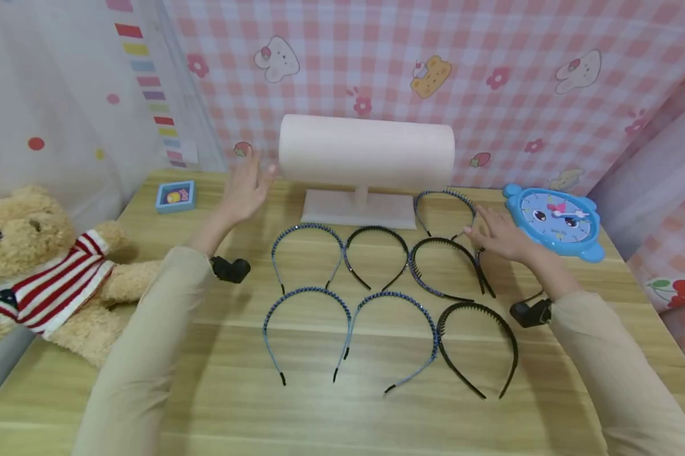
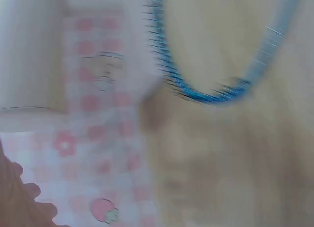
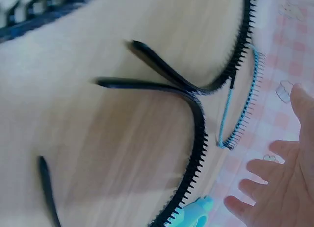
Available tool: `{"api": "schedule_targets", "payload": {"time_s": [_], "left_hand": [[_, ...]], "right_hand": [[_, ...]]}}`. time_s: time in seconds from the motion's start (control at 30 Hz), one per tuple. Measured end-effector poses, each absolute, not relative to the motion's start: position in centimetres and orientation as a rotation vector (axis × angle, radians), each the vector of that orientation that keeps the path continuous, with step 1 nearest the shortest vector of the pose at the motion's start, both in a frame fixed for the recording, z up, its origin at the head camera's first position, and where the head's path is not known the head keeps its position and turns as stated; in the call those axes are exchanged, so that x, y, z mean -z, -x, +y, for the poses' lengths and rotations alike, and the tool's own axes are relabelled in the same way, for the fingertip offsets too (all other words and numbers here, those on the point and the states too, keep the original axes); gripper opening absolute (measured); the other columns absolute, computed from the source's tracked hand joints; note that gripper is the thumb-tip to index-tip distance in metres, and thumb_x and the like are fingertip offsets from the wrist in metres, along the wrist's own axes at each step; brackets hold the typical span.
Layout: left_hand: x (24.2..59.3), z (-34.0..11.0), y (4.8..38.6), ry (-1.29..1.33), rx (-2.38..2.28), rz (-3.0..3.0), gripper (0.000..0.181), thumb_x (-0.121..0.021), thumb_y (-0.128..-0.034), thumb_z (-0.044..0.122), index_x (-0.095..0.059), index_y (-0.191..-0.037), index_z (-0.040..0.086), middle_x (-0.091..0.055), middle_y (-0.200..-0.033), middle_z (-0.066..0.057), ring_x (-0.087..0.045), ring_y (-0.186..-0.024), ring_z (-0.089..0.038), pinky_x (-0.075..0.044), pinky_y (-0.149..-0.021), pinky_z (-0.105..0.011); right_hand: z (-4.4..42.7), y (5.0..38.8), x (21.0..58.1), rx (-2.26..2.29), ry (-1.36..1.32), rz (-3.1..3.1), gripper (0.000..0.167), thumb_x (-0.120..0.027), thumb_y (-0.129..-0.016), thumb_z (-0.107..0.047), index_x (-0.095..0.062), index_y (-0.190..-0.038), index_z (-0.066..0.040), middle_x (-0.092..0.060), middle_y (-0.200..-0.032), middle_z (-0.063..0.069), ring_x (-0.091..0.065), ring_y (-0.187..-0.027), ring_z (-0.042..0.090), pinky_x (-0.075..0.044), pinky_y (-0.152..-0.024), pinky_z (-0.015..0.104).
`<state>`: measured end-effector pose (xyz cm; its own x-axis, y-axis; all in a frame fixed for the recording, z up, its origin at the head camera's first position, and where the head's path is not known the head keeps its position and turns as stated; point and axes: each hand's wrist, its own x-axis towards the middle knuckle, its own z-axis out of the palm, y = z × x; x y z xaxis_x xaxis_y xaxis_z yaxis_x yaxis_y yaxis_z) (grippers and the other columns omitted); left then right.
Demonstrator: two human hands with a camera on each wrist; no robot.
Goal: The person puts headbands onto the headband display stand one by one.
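My left hand (image 1: 245,190) is held with spread fingers just left of a white padded cylinder stand (image 1: 367,151) and holds nothing. In the left wrist view, only part of that hand (image 2: 24,197) shows, with a blurred blue toothed headband (image 2: 169,72) on the table. My right hand (image 1: 503,235) reaches over the back right headbands, and its fingers are spread in the right wrist view. Closest to it are a thin blue headband (image 1: 446,192) and a black toothed headband (image 3: 196,138), partly hidden by the hand. More blue headbands (image 1: 308,290) and black headbands (image 1: 479,305) lie in rows.
A blue bear-shaped clock (image 1: 556,215) lies at the back right, beside my right hand. A small blue frame (image 1: 175,197) lies at the back left. A teddy bear (image 1: 85,297) in a striped shirt sits along the left edge. Pink checked cloth (image 1: 365,63) hangs behind the table.
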<state>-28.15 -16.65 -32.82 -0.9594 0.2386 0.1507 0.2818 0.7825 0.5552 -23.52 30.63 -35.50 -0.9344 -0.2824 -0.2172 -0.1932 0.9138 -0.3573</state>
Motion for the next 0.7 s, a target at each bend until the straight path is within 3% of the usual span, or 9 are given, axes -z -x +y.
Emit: {"api": "schedule_targets", "payload": {"time_s": [0.1, 0.37, 0.47, 0.57, 0.63, 0.7], "left_hand": [[31.0, -15.9, 29.1, 0.432, 1.231, -2.768, 0.073, -0.015, -0.0964, 0.051, -0.002, -0.145, -0.002, -0.001, -0.151, -0.024, -0.003, -0.14, -0.038, -0.003, -0.113, -0.05], [27.6, -15.1, 30.9, 0.117, 1.679, -2.793, 0.074, -0.014, -0.0922, 0.058, 0.009, -0.147, 0.014, 0.007, -0.155, -0.007, 0.0, -0.143, -0.024, -0.006, -0.116, -0.041], [27.2, -15.1, 31.2, -0.043, 1.862, -2.735, 0.071, -0.023, -0.0921, 0.058, 0.001, -0.148, 0.021, -0.001, -0.156, 0.0, -0.009, -0.143, -0.02, -0.014, -0.115, -0.039], [27.3, -15.2, 31.3, -0.159, 2.132, -2.595, 0.064, -0.034, -0.0917, 0.055, -0.017, -0.146, 0.026, -0.019, -0.152, 0.004, -0.026, -0.137, -0.017, -0.025, -0.111, -0.038], [27.5, -15.4, 31.1, -0.182, 2.324, -2.466, 0.05, -0.038, -0.0925, 0.051, -0.038, -0.135, 0.024, -0.043, -0.135, 0.003, -0.044, -0.119, -0.014, -0.032, -0.103, -0.035], [27.8, -15.5, 30.9, -0.171, 2.471, -2.344, 0.035, -0.04, -0.0934, 0.048, -0.053, -0.109, 0.018, -0.056, -0.095, 0.003, -0.05, -0.084, -0.011, -0.037, -0.088, -0.03]], "right_hand": [[31.2, 24.1, 35.5, 0.649, 0.371, 2.772, 0.082, -0.03, -0.094, -0.053, -0.005, -0.143, 0.008, -0.01, -0.142, 0.04, -0.01, -0.129, 0.057, -0.011, -0.104, 0.065], [30.5, 25.5, 34.4, 0.703, 0.213, 2.655, 0.088, -0.033, -0.092, -0.056, 0.003, -0.143, 0.005, -0.013, -0.144, 0.036, -0.016, -0.129, 0.055, -0.019, -0.103, 0.062], [30.0, 26.3, 34.3, 0.769, 0.18, 2.597, 0.085, -0.035, -0.094, -0.052, 0.003, -0.143, 0.007, -0.016, -0.144, 0.036, -0.019, -0.13, 0.052, -0.023, -0.103, 0.061], [30.0, 27.1, 34.6, 0.871, 0.156, 2.53, 0.08, -0.035, -0.096, -0.046, 0.0, -0.142, 0.008, -0.016, -0.143, 0.037, -0.021, -0.13, 0.05, -0.027, -0.103, 0.057], [30.2, 27.6, 34.8, 0.941, 0.12, 2.479, 0.077, -0.035, -0.097, -0.044, -0.002, -0.142, 0.009, -0.015, -0.144, 0.036, -0.023, -0.13, 0.049, -0.029, -0.104, 0.055], [30.5, 28.0, 35.0, 1.002, 0.085, 2.436, 0.073, -0.034, -0.097, -0.04, -0.004, -0.142, 0.009, -0.015, -0.144, 0.036, -0.025, -0.13, 0.048, -0.032, -0.103, 0.052]]}}
